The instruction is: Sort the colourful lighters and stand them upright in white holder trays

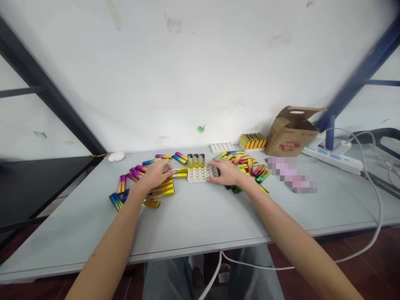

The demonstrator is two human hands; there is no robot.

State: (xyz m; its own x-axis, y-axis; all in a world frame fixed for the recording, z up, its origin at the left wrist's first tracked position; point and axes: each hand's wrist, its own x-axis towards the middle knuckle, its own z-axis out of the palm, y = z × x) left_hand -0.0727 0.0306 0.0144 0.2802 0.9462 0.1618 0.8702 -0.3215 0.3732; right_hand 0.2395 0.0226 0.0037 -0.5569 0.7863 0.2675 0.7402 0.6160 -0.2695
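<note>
A white tray (197,175) with rows of holes lies in the middle of the table. Three gold lighters (196,161) with dark tops stand upright along its back row. My right hand (227,171) grips the tray's right end, thumb at the front and fingers further back. To the left, my left hand (155,174) has thumb and forefinger closed at the end of a gold lighter (179,171) that points toward the tray. More gold lighters (162,189) lie under and beside this hand, partly hidden by it. Multicoloured lighters (250,163) are heaped right of the tray.
Purple and blue lighters (122,182) lie at the left. Against the wall are another white tray (222,147), a block of upright yellow lighters (252,141) and an open cardboard box (289,135). A power strip (336,158) with cables is at right, a white case (116,156) at left.
</note>
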